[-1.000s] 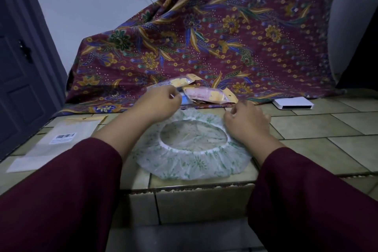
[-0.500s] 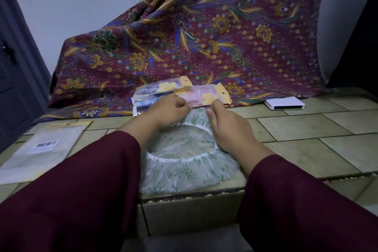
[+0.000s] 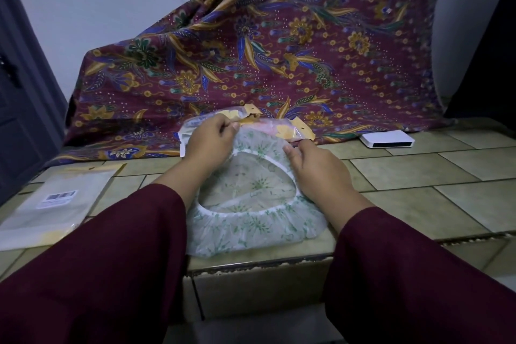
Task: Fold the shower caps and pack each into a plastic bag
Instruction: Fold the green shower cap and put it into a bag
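A clear shower cap with green flower print and a white elastic rim lies opening-up on the tiled ledge. My left hand pinches the cap's far edge at its upper left. My right hand pinches the far edge on the right, and the rim is lifted and pulled into a point there. Just behind the hands lie packed shower caps in plastic bags with yellow card headers. An empty flat plastic bag with a barcode label lies at the left.
A maroon batik cloth drapes over something bulky behind the work area. A small white box sits at its right foot. A dark door stands at the left. The ledge drops off at its front edge near my sleeves.
Both hands moved from the cap's sides to its far edge and pinched it; the rim's far side has been lifted and drawn toward me, deforming the round opening.
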